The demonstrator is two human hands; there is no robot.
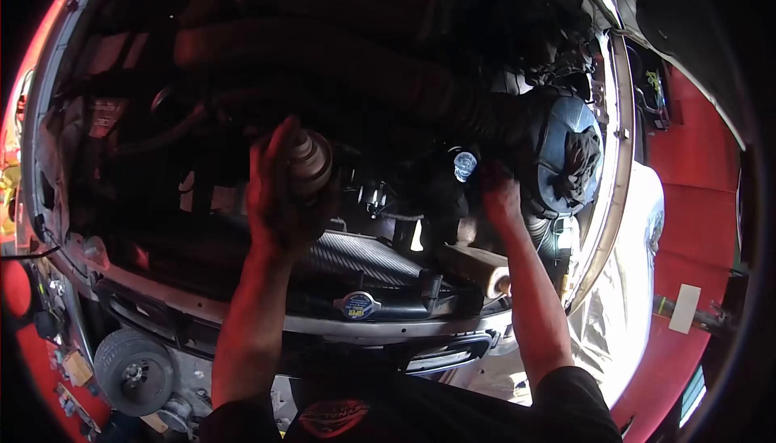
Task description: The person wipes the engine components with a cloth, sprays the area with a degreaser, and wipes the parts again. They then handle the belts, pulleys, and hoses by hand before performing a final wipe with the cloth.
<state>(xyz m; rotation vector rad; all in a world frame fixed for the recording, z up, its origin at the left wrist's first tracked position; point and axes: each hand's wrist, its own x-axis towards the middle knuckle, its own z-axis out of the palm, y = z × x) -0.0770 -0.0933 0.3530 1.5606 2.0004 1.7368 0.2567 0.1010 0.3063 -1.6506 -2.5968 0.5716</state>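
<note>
I look down into a car's open engine bay. My left hand is closed around the end of a ribbed metal hose fitting in the middle of the bay, just above the radiator. My right hand reaches deeper on the right, below a thick black intake hose and beside a round black housing. Its fingers are lost in shadow, so what they touch is unclear. A dark rag lies on that housing.
A blue-labelled radiator cap sits on the front cross member. A tan tube end lies near my right forearm. A small pale cap shows mid-bay. A pulley wheel hangs lower left. Red bodywork surrounds the bay.
</note>
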